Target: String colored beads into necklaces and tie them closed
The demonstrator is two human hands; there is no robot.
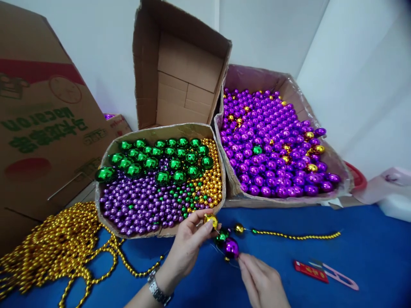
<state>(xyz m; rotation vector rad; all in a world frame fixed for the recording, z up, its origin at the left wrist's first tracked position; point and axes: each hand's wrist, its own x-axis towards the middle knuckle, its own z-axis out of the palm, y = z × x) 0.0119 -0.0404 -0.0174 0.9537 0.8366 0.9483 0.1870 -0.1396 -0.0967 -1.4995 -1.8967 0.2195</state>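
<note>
So you've got a shiny gold bead [211, 220] pinched at the fingertips of your left hand [186, 248], right in front of the near box edge. Just below and to the right of it sit a dark green bead [222, 235] and a bigger glossy purple bead [231, 247], touching each other, with the purple one right at the fingertips of your right hand [261, 280]. A smaller gold bead [238, 229] sits just beside the green one, and from there a strand of tiny gold beads [298, 236] trails off to the right, lying flat on the blue desk [369, 248].
</note>
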